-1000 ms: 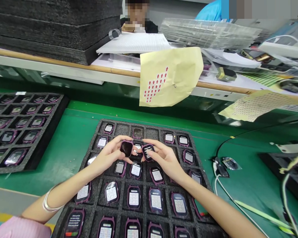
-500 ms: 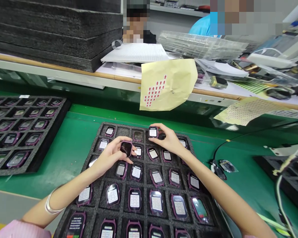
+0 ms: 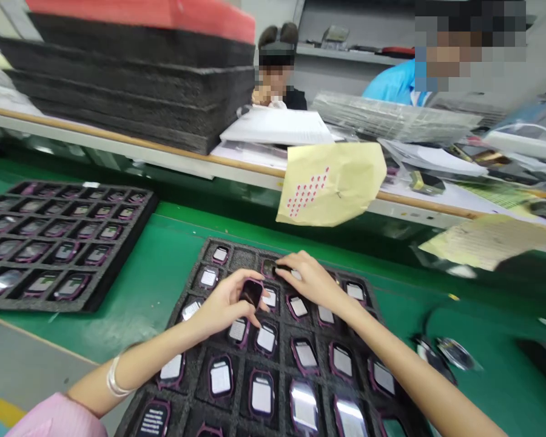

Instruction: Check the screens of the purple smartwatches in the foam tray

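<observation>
A purple-framed watch with a dark screen (image 3: 252,292) is held in my left hand (image 3: 231,303), between thumb and fingers, above the foam tray. My right hand (image 3: 310,280) reaches over the tray's back rows, its closed fingertips at another dark-screened watch (image 3: 269,267) in a back compartment. Whether those fingers grip it is unclear. The black foam tray (image 3: 195,258) holds purple-framed watches in its compartments, most with lit white screens, such as a watch (image 3: 261,391) near the middle. One back-row compartment beside the left corner watch shows no watch.
At the left lies a second foam tray of watches (image 3: 118,258). A shelf edge (image 3: 236,167) with a yellow sheet (image 3: 332,185) hanging from it crosses behind. Stacked black foam (image 3: 131,85) stands on the shelf. A cable and a small clear packet (image 3: 457,353) lie right. Two people are beyond.
My right hand has left the lit watch it held, which now seems to sit in the tray, and moved left to the dark-screened one. The camera view has shifted.
</observation>
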{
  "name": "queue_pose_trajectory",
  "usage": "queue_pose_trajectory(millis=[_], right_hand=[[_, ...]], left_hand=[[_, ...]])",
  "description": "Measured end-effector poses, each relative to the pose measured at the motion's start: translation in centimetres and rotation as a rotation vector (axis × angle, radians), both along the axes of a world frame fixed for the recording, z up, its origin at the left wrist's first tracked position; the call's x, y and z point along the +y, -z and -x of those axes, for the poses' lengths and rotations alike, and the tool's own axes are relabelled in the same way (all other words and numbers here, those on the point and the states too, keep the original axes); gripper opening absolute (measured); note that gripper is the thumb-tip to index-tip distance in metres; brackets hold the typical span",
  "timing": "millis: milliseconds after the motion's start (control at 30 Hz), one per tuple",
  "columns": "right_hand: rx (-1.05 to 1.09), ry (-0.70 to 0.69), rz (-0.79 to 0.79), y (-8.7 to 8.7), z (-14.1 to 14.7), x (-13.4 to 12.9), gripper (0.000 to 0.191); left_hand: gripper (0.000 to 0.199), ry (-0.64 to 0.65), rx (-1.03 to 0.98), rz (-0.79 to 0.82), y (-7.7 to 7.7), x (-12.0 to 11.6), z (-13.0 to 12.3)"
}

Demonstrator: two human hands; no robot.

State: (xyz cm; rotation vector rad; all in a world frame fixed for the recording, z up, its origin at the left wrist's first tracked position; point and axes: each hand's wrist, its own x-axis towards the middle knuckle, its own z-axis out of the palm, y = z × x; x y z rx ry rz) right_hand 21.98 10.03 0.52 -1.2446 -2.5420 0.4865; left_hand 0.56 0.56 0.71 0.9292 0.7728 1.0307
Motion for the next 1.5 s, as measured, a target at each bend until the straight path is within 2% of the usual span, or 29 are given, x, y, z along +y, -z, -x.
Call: queue_pose_trajectory(millis=[100,167,233,300,367,433,500,567,667,733,833,967,1133,1300,1500], right_hand=[[0.038,0.107,-0.070,1.6,2.5,0.5,0.025],[0.085,0.172,-0.099,2.5,3.5,1.0,0.028],[0.123,0.169,-0.090,2.8,4.0,1.5,0.028],[0.192,0.130,-0.038,2.4,4.0,1.6,0.029],[0.365,0.094,0.098,1.4,3.8,1.0,0.031],[0.608,0.084,0.339,0.3,3.3,-0.2,0.034],[0.831,0.112,0.604,-0.8,2.8,-1.7,0.035],[0.977,0.182,0.798,-1.6,2.2,-3.0,0.034],[1.042,0.281,0.903,-2.1,1.0,-4.3,0.039],[1.050,0.289,0.964,-1.9,0.3,-4.7,0.044],[1.116,0.270,1.065,-1.6,-0.3,-5.3,0.048],[1.147,0.292,1.027,-2.0,-0.1,-6.2,0.053],[1.025,0.261,0.931,-2.9,0.3,-6.6,0.049],[0.954,0.239,0.848,-2.7,0.1,-6.7,0.043],[1.031,0.098,0.993,-2.2,0.4,-6.8,0.040]], left_hand=[[0.050,-0.015,0.026,-0.030,1.0,0.5,-0.3],[0.051,-0.073,0.123,-0.069,1.5,0.9,-0.3],[0.050,-0.100,0.219,-0.095,1.8,1.2,-0.1],[0.046,-0.146,0.310,-0.149,1.6,1.2,0.1],[0.039,-0.219,0.393,-0.235,1.1,1.0,0.2],[0.033,-0.267,0.443,-0.289,0.6,0.7,0.2],[0.031,-0.261,0.450,-0.282,0.2,0.6,0.2],[0.033,-0.241,0.455,-0.268,0.2,0.5,0.1],[0.041,-0.273,0.489,-0.264,0.8,0.5,0.0],[0.049,-0.298,0.468,-0.229,1.4,0.6,-0.1],[0.058,-0.253,0.404,-0.135,1.9,0.7,-0.3],[0.059,-0.197,0.417,-0.078,2.0,0.8,-0.5],[0.050,-0.186,0.429,-0.149,2.2,0.8,-0.4],[0.041,-0.160,0.475,-0.211,1.6,0.6,-0.3],[0.036,-0.109,0.504,-0.237,1.1,0.2,0.1]])
